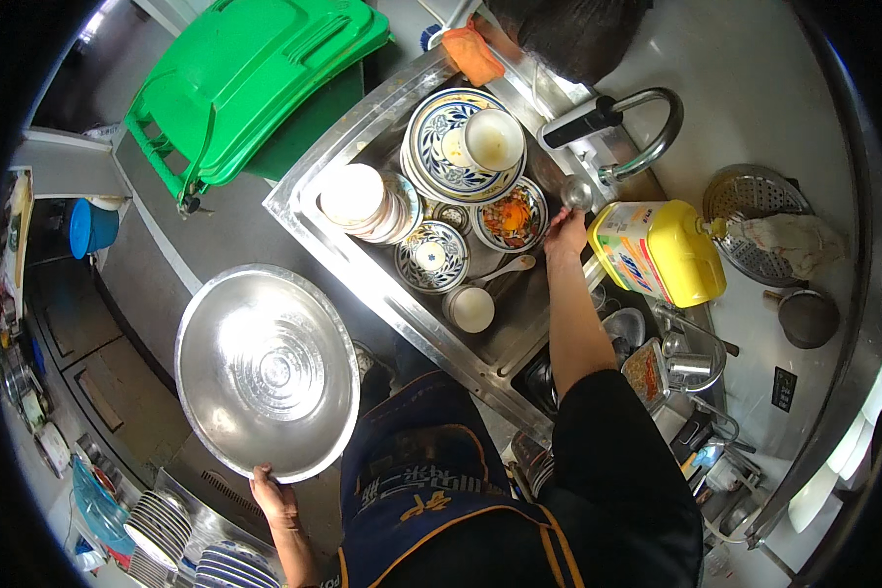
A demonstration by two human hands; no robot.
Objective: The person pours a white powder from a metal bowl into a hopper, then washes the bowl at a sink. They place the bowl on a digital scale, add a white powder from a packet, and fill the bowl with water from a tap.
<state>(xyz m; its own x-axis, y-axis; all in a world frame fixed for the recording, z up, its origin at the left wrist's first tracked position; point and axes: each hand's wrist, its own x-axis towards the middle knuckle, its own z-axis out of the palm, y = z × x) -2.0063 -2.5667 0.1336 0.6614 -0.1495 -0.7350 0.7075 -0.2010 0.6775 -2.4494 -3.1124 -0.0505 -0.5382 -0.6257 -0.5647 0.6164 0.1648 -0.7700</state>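
From where I stood, the person's arms were spread wide apart. The right arm stretched forward over the sink (363,261), its dark sleeve (625,446) ending near the elbow and the forearm (575,318) bare below. The right hand (564,235) was at the sink's tap-side edge, near the corner, its fingers pointing away from the body; I couldn't make out how tightly they were closed. The left forearm (295,549) was bare too, held low, outside the sink's front edge. The left hand (275,498) was bent in a grip, its fingers partly hidden.
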